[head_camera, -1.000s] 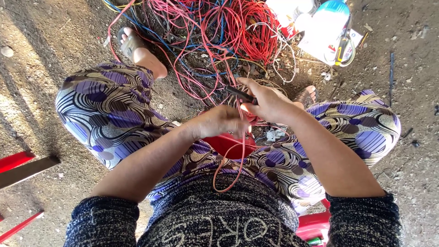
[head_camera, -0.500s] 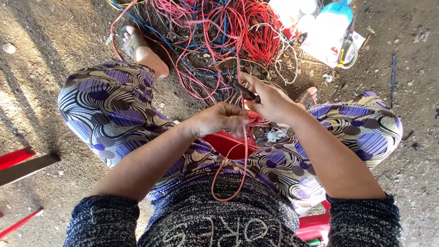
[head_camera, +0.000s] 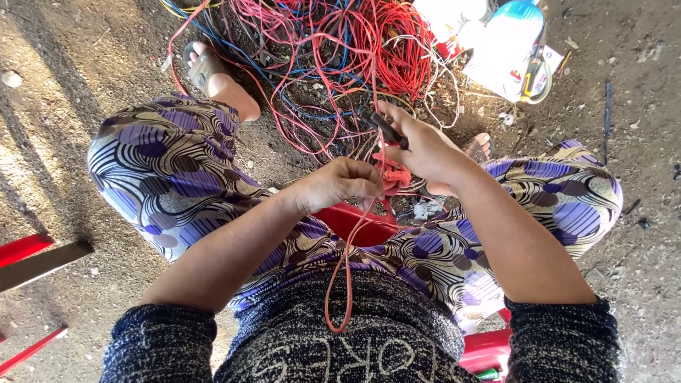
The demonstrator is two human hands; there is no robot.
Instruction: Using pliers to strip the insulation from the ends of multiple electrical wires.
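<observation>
One red wire (head_camera: pixel 349 262) pinched in left hand (head_camera: pixel 339 183), one dark tool (head_camera: pixel 389 130) gripped in right hand (head_camera: pixel 425 147).

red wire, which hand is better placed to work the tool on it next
Right. The right hand already holds the dark tool just above the red wire, while the left hand pinches that wire and seems busy steadying it.

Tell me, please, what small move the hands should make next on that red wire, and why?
Probably draw the dark tool along the red wire, away from the left hand. The left hand pinches the wire, the right hand grips the tool at it, and a loop hangs slack over the lap, so the wire looks braced for a pull.
</observation>
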